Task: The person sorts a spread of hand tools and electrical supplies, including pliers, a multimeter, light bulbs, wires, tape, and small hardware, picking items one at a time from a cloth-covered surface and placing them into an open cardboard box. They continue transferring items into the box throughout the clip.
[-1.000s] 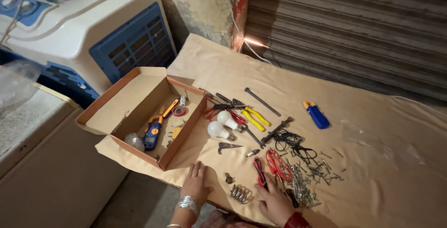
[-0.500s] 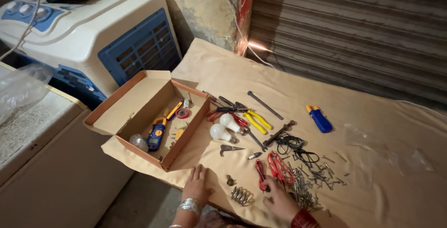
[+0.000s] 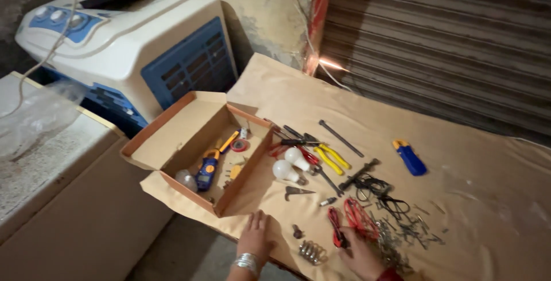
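Red leads (image 3: 357,219): on brown paper (image 3: 488,201), touching right hand.
Right hand (image 3: 359,253): over leads' near end, grip unclear, partly cut off.
Left hand (image 3: 255,236): flat, released, just below box (image 3: 189,143).
Coil (image 3: 311,252): between hands.

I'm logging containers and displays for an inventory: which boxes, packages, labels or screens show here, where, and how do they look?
Cardboard box: open, brown, rectangular, at the paper-covered table's left end, beyond the left hand.
Clamp meter: inside the box, blue and yellow, with a small screen too small to make out.
Plastic bag: clear, crumpled, on the left counter.
No signs show.
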